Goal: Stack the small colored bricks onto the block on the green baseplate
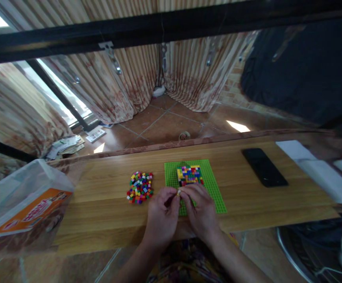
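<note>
Both hands meet over the near left part of a green baseplate (pixel 215 190). My left hand (pixel 162 208) pinches a tiny pale toy brick (pixel 178 192) between thumb and forefinger. From the other side, the fingertips of my right hand (pixel 200 206) close on the same brick. Just beyond the fingers, a block of many-coloured bricks (pixel 190 173) is fixed on the baseplate, its near edge partly covered by my right hand. To the left of the plate lies a loose pile of small coloured bricks (pixel 140 188) on the wooden board.
A black phone (pixel 264 167) lies on the right of the wooden board (pixel 106 212), with white sheets (pixel 315 169) past it. At the left stands a translucent plastic bin (pixel 26 200) with an orange label. A dark bar (pixel 147 29) crosses in front of the curtains.
</note>
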A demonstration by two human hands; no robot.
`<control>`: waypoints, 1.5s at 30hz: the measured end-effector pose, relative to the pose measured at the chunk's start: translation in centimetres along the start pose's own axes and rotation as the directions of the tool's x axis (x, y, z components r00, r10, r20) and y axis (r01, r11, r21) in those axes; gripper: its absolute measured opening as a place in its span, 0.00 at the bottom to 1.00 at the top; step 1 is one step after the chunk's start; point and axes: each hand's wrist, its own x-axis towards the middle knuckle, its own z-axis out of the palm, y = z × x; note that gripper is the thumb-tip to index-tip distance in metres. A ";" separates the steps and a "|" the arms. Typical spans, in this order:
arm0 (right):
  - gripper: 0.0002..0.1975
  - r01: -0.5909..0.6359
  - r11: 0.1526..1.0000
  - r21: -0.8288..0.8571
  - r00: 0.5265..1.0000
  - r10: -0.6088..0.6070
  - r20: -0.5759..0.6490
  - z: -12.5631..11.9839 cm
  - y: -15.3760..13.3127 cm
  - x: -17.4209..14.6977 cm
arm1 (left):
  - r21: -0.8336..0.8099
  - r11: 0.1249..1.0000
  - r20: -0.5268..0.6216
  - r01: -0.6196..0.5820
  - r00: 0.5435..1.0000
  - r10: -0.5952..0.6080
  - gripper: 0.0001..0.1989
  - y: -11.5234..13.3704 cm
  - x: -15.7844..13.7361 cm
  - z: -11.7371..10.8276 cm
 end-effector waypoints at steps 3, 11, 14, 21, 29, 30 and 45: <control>0.08 0.021 0.998 -0.060 0.999 -0.023 -0.025 -0.2 1.0 -0.5 | -0.031 0.996 -0.010 0.078 0.997 -0.079 0.04 -1.1 0.0 0.4; 0.07 0.032 0.979 -0.200 0.995 -0.050 -0.083 -1.8 3.3 2.2 | 0.034 0.998 0.041 0.044 0.998 -0.045 0.14 -3.1 0.5 0.1; 0.07 0.049 0.975 -0.217 0.998 -0.058 -0.037 -1.5 3.8 3.1 | 0.054 0.998 0.058 0.016 0.998 -0.020 0.16 -2.8 0.8 0.0; 0.08 0.050 0.958 -0.284 0.999 -0.044 0.026 -1.0 4.0 4.0 | 0.095 0.995 0.183 -0.030 0.983 0.012 0.22 -1.0 1.8 0.1; 0.09 0.025 0.968 -0.248 1.000 -0.022 0.016 -0.8 4.1 4.2 | 0.179 0.975 0.259 -0.129 0.963 0.080 0.26 -1.8 2.1 0.9; 0.09 0.024 0.971 -0.239 1.000 -0.021 0.012 -0.8 4.2 4.2 | 0.201 0.969 0.259 -0.140 0.962 0.086 0.27 -1.8 2.0 1.0; 0.11 -0.099 0.967 -0.235 0.992 0.078 -0.098 -0.7 4.1 4.0 | 0.270 0.954 0.238 -0.130 0.969 0.065 0.31 -1.6 1.9 1.5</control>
